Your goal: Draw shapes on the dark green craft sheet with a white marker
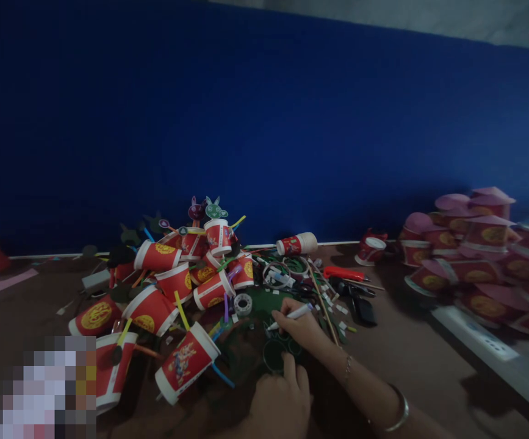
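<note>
My right hand [298, 326] is closed on a white marker [299, 311], its tip down at a dark green sheet [259, 300] on the brown table. White outlines of round shapes are on the dark green material beneath. My left hand [282, 393] lies just below, its fingers extended onto the material beside a drawn circle [273, 355]. A roll of tape [243, 304] sits to the left of the marker. Red paper cups [188, 361] with coloured strips are piled on the left.
Scissors [361, 305], a red tool [345, 274] and thin sticks lie behind and right. Stacked cups [297, 244] rest near the blue wall [264, 134]. Pink-topped cups [488, 235] and a white power strip [477, 334] are at right. Part of the lower left is pixelated.
</note>
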Demonstrator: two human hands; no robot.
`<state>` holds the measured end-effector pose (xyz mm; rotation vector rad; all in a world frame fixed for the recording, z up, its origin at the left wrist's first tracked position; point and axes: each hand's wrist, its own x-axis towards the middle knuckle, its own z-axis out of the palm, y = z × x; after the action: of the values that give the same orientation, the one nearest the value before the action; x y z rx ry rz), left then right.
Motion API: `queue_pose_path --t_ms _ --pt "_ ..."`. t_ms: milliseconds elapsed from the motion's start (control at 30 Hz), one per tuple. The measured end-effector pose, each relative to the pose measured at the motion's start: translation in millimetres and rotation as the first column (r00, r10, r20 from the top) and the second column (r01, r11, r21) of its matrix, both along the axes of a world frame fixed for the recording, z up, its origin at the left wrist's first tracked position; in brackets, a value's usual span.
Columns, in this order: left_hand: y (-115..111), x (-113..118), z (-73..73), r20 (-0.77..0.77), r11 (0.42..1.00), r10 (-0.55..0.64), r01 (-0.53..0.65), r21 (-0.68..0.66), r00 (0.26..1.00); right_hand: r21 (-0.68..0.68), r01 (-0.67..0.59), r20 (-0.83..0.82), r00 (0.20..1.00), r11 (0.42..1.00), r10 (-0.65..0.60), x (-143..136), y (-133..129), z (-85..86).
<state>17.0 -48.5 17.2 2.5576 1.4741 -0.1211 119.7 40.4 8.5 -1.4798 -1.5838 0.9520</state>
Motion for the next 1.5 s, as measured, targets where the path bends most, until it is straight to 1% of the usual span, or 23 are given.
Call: queue_pose_path --t_ms 100,200,333,400,500,600,667,800,900,1100,1267,1433,1500 --pt "1 0 1.3 0.006 1.0 -0.012 0.012 0.015 1.0 -0.005 -0.001 -0.011 1.0 1.0 0.001 1 1 -4.8" --pt "1 -1 6.7 0.006 1.0 -0.016 0.016 -0.013 1.0 -0.028 0.002 -0.021 1.0 1.0 -0.003 2 3 -8.5" --pt "0 -1 11.4 0.004 0.999 -0.014 0.014 -0.031 1.0 -0.028 -0.009 -0.031 1.0 1.0 0.008 1 3 -6.8" --pt "0 -1 9.3 0.0 1.0 -0.01 0.01 -0.017 1.0 -0.019 -0.002 -0.038 0.999 1.0 0.001 0 2 -5.0" --pt "0 0 2.4 0.0 1.0 -0.001 0.001 0.005 1.0 -0.006 0.006 -0.034 0.999 1.0 -0.006 0 2 -3.9" --pt "0 0 -2.4 0.016 0.999 0.008 -0.009 0.036 1.0 -0.044 0.0 -0.048 0.999 0.999 -0.002 1 2 -3.7" --pt "-1 0 -2.7 0.016 1.0 0.004 -0.004 0.027 1.0 -0.062 0.029 -0.08 0.996 0.998 -0.034 2 2 -2.9" --pt "-1 0 -0.3 -0.001 1.0 0.009 -0.009 0.012 1.0 -0.047 0.121 -0.08 0.989 0.992 -0.125 6 3 -2.0" --pt "-1 -1 2.9 -0.002 1.0 0.0 0.0 0.014 1.0 -0.034 0.113 -0.046 0.992 0.993 -0.114 6 3 -4.5" --pt "-1 -2 11.8 -0.011 0.999 -0.009 0.009 -0.044 1.0 -0.044 0.068 -0.036 0.997 0.997 -0.07 7 5 -10.5" --pt "-1 -2 7.3 0.001 1.0 -0.009 0.009 -0.001 1.0 -0.047 0.07 -0.031 0.997 0.996 -0.072 6 4 -9.4" --pt "1 0 0.5 -0.004 1.0 0.0 0.0 -0.011 1.0 -0.04 0.077 -0.021 0.997 0.996 -0.078 6 4 -6.9" --pt "1 1 -3.6 0.0 1.0 -0.001 0.001 0.009 1.0 -0.029 0.069 -0.019 0.997 0.997 -0.07 5 4 -6.1"
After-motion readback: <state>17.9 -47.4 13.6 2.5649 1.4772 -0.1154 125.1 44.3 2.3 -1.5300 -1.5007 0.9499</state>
